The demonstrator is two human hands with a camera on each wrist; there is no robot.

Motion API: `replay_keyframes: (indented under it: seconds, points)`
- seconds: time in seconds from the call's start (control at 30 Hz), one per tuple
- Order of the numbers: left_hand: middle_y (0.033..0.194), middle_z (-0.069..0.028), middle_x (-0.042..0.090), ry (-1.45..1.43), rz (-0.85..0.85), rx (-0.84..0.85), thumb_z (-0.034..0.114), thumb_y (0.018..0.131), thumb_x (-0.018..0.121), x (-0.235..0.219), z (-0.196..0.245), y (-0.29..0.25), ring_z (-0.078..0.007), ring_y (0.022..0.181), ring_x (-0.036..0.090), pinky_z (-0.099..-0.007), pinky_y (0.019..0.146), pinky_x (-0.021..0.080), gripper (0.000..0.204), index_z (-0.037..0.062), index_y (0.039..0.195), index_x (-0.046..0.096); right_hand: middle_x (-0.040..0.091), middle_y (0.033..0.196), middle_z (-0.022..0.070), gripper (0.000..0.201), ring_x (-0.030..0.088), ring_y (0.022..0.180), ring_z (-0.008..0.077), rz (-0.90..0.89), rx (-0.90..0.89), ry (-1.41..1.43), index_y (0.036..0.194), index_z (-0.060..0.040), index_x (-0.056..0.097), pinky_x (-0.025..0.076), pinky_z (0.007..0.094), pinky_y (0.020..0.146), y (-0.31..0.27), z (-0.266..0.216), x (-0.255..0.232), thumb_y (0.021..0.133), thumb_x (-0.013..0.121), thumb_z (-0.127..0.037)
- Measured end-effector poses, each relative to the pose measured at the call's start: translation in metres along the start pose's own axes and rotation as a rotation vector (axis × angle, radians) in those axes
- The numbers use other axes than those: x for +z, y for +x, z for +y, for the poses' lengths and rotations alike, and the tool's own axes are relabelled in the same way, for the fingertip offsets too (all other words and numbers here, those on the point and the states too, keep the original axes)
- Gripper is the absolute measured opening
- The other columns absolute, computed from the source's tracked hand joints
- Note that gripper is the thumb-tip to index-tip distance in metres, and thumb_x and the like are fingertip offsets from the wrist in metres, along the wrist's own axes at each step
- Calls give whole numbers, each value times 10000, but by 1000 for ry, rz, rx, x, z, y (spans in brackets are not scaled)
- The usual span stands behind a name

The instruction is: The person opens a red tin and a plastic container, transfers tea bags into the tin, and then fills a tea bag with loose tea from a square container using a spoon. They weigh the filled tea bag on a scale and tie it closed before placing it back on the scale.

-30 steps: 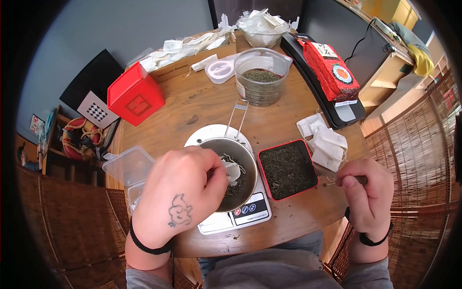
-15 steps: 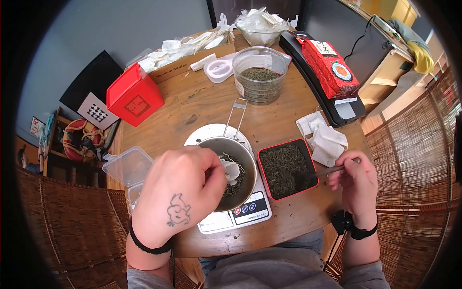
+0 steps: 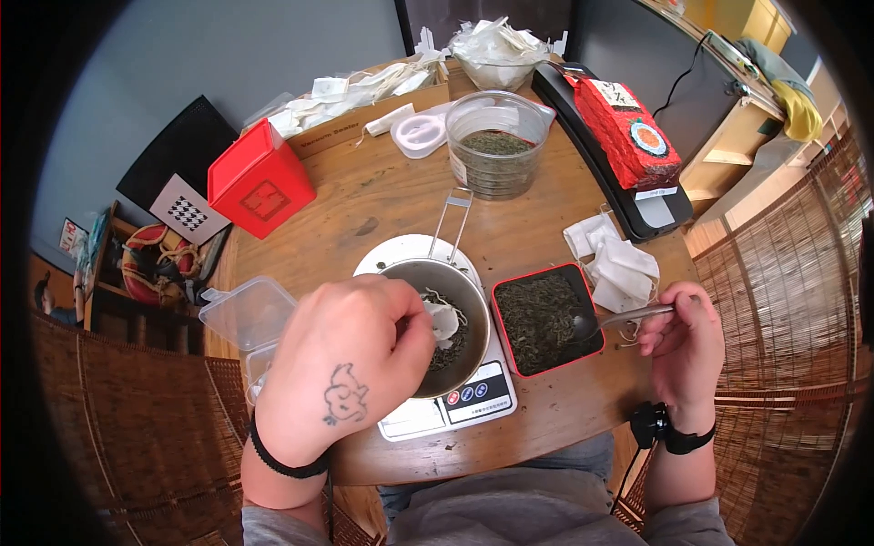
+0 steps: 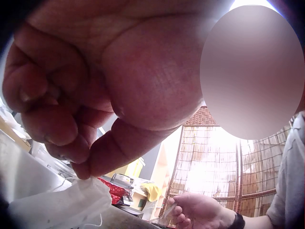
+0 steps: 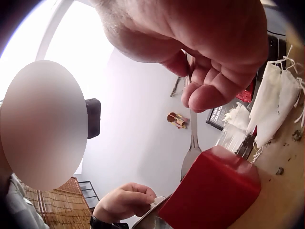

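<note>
My left hand [image 3: 355, 350] pinches a small white tea bag [image 3: 443, 320] by its edge, over a metal pot [image 3: 472, 350]. In the left wrist view, thumb and fingertips meet at the top of the bag [image 4: 66, 205]. Dark tea leaves lie in the pot, which stands on a white kitchen scale [image 3: 410, 426]. My right hand [image 3: 690, 350] grips a metal spoon [image 3: 637, 315] by its handle. The spoon's bowl is over the right side of a red tin [image 3: 557, 369] filled with tea leaves. The right wrist view shows the tin's red side [image 5: 214, 191] below the spoon.
White tea bags [image 3: 624, 273] lie behind the tin. A clear tub [image 3: 496, 177] of leaves, a red box [image 3: 259, 187] and a carton [image 3: 332, 132] of bags stand farther back. A red packet [image 3: 628, 136] lies on a black device [image 3: 596, 173]. A clear plastic box [image 3: 248, 314] is at left.
My right hand has turned and risen, and the spoon's bowl, earlier hidden, now shows at the tin's right side. My left hand stays over the pot with the tea bag.
</note>
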State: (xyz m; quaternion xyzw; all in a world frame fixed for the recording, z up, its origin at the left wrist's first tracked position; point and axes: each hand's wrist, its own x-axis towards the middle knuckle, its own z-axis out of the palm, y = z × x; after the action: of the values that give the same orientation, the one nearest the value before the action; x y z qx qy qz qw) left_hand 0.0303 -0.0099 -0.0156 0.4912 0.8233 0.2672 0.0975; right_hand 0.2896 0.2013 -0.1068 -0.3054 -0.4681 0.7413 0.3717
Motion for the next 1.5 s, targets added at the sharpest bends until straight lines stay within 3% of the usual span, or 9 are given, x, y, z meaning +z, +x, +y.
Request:
replay_keyframes:
  seconds: [0.2,0.37,0.67,0.93,1.07,1.13,1.5]
  points:
    - [764,-206,700,13,-7,-4,89,850,698,0,2,0,-392,714,701,-429,656,538,127,-27,815,733,761,829,148,199,727,665,189,-45,-38,30,1123,-17,619,593,307,609,-4,-10,19,1108,526,-192]
    - [765,-210,697,3,-17,-6,92,850,699,1,2,0,-393,714,700,-435,661,539,129,-26,813,734,771,888,164,196,750,722,202,-184,-7,48,1176,4,620,613,313,645,-8,-12,53,1109,541,-162]
    - [763,-210,694,-16,-18,-10,94,835,703,-1,4,-1,-398,716,698,-439,665,540,125,-24,807,733,774,941,146,211,745,776,172,-260,53,-52,1209,3,632,616,298,706,-9,-9,84,1111,557,-167]
    - [752,-208,687,-24,-22,7,97,831,717,0,3,-2,-402,713,690,-447,659,534,116,-14,804,734,753,962,94,163,735,892,113,-306,-108,-198,1207,27,648,595,253,763,-27,-20,109,1075,604,-59]
    - [753,-209,685,-11,-27,16,97,830,723,0,5,-2,-404,717,691,-449,658,532,111,-11,808,734,756,944,76,146,739,894,99,-390,-247,-303,1180,39,658,582,229,747,-23,-29,117,1056,633,-35]
    - [756,-209,685,-16,-26,9,99,831,725,-1,5,-2,-405,721,693,-449,660,533,113,-12,809,733,743,964,86,157,750,822,115,-465,-309,-526,1140,28,654,591,243,703,-21,-38,120,1082,576,-95]
    - [768,-208,689,6,-29,5,114,833,734,0,5,-2,-413,734,699,-457,659,542,114,2,814,738,728,978,78,160,754,827,117,-470,-340,-566,1117,32,662,587,228,694,-17,-44,125,1074,584,-100]
